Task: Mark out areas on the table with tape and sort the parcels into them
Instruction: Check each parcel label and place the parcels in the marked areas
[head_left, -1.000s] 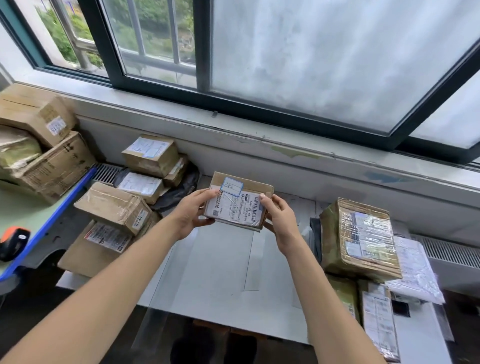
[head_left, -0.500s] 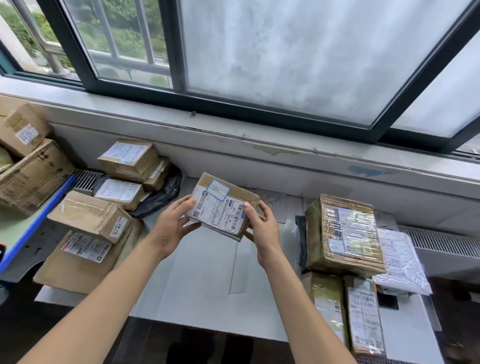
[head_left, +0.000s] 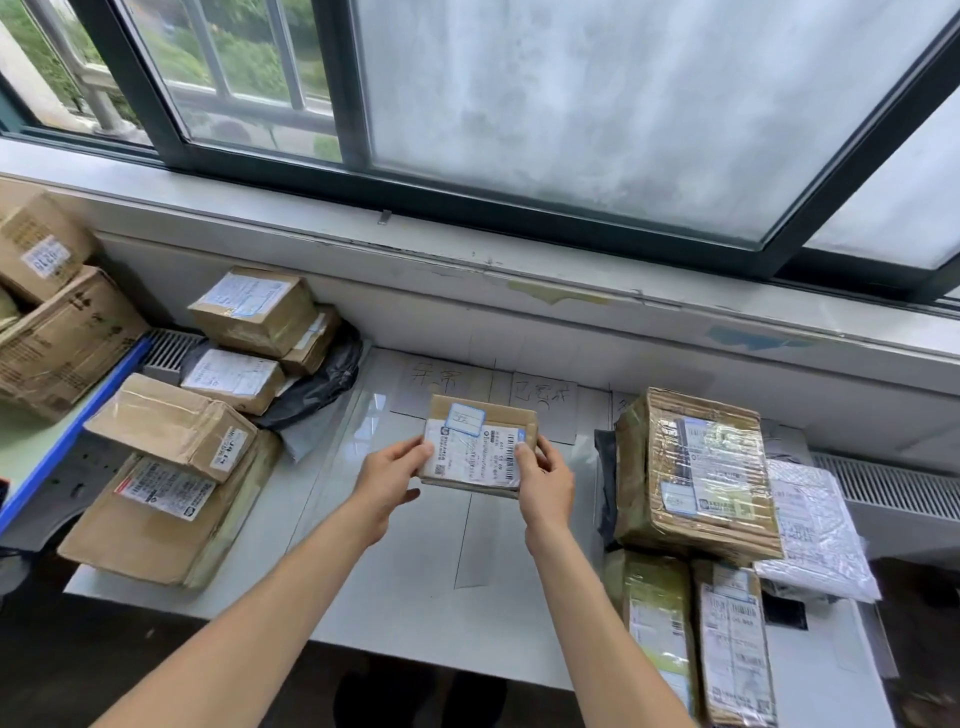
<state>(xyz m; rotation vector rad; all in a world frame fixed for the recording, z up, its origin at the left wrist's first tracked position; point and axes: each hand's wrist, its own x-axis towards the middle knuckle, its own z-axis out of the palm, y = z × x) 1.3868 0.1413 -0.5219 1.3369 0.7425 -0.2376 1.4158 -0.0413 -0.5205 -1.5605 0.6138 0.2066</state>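
Left grip (head_left: 387, 480) and right grip (head_left: 545, 480) grasp the short ends of a small parcel (head_left: 478, 447), thumbs on top over its printed label and the other fingers curled beneath. The parcel is held level, label upward, above the middle of the desk (head_left: 415, 597) and clear of its surface.

Directly below and beyond the parcel, a tape strip (head_left: 470, 545) runs from front to back and divides the desk top into lanes. At the far edge, two handwritten paper labels (head_left: 441, 384) (head_left: 543, 397) head the lanes; a third, further right, is mostly hidden.

To the right lie a tape-wrapped corrugated parcel (head_left: 696, 467), a white plastic mailer (head_left: 815, 530) and two narrow parcels (head_left: 657, 618) near the front edge. To the left, a stack of brown boxes (head_left: 171, 426) crowds the desk's end.

Judged progress: marking out appears complete, since strips and headings are in place. Sorting is under way. The right-hand group looks already placed, the held parcel is being read or assigned, and the left stack probably remains to be sorted, which would be the larger share of the work.
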